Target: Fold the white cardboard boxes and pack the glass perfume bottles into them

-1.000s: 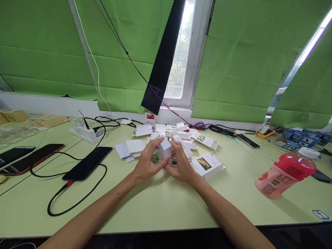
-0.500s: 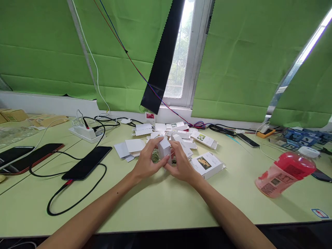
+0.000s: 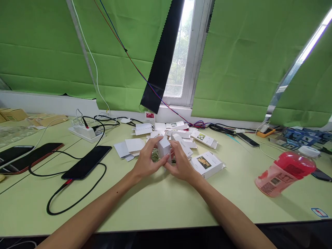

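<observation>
The small white cardboard box stood upright between our left hand and right hand, both clamped on it equally.

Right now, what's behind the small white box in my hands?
Behind the small white box, held by both hands, left and right, lie scattered white cartons. Your hands hide what sits directly beneath it.
</observation>
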`<state>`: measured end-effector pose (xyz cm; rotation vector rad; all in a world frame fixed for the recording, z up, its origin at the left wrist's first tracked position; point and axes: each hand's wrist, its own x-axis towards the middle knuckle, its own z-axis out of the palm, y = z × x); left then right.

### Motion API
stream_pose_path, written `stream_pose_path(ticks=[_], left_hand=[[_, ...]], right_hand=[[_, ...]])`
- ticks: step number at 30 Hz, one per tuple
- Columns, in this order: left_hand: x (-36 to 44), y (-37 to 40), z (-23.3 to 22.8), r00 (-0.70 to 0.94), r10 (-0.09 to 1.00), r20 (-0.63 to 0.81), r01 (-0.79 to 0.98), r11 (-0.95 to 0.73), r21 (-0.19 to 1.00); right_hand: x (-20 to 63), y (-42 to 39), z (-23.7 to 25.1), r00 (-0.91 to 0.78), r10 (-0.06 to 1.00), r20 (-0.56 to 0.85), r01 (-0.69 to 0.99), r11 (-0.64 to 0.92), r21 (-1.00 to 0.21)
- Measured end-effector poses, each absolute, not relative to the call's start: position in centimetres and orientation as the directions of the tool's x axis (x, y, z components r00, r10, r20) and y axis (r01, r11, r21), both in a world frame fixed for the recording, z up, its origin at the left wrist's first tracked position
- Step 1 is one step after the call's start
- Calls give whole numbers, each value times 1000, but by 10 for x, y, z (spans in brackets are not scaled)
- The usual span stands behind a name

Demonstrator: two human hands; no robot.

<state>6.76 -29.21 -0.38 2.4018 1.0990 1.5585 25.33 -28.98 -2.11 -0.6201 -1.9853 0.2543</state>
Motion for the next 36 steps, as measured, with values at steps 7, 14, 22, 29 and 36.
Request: stream_pose_path(ticks=[7, 14, 22, 29, 36], left_hand=[[68, -292, -3, 234, 597, 767, 525, -742, 417], [68, -291, -2, 242, 603, 760, 541, -734, 410], [67, -290, -4, 257, 599, 758, 554, -734, 393], [67, -290, -4, 258, 590, 765, 546, -742, 388], [67, -289, -5, 259, 591, 764, 551, -741, 385]], right_hand=[[253, -290, -21, -363, 554, 749, 323, 829, -457], [253, -290, -20, -372, 586, 720, 323, 809, -491], [252, -290, -17, -380, 580, 721, 349, 811, -469], [252, -291, -17, -382, 575, 723, 356, 814, -459], [252, -290, -18, -383, 571, 726, 367, 816, -447]])
